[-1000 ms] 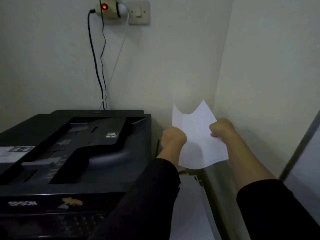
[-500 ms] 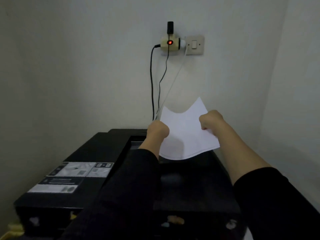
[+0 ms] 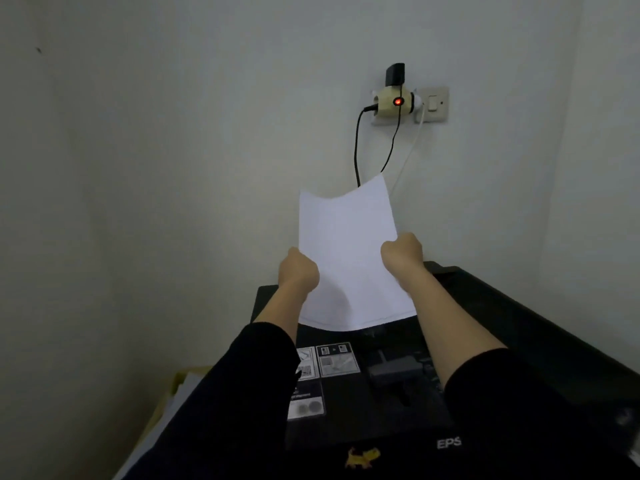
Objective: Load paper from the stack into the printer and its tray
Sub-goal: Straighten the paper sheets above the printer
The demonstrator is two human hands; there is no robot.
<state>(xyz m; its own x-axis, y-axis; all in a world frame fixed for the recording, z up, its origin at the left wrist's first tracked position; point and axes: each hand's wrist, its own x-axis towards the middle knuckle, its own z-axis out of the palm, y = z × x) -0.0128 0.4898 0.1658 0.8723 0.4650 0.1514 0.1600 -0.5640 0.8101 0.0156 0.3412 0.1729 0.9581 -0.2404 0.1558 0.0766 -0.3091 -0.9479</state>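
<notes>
A white sheet of paper [image 3: 348, 258] hangs upright in the air over the back of the black printer [image 3: 512, 327]. My left hand [image 3: 299, 270] grips its left edge and my right hand [image 3: 401, 252] grips its right edge, both about halfway up. The sheet bows a little, its top edge curved. Its bottom edge hovers just above the printer's top, near the white instruction labels [image 3: 337, 360]. Black sleeves cover both forearms lower down. The printer's rear slot is hidden behind the sheet.
A wall socket with an adapter and red light [image 3: 398, 102] sits above, with cables [image 3: 358, 150] hanging down behind the printer. Walls close in behind and on the right. Pale papers and a yellowish edge [image 3: 180, 386] lie low at the left of the printer.
The sheet has been carried from the right of the printer to above its back and stands taller now. The view swung left, so the printer sits lower and to the right.
</notes>
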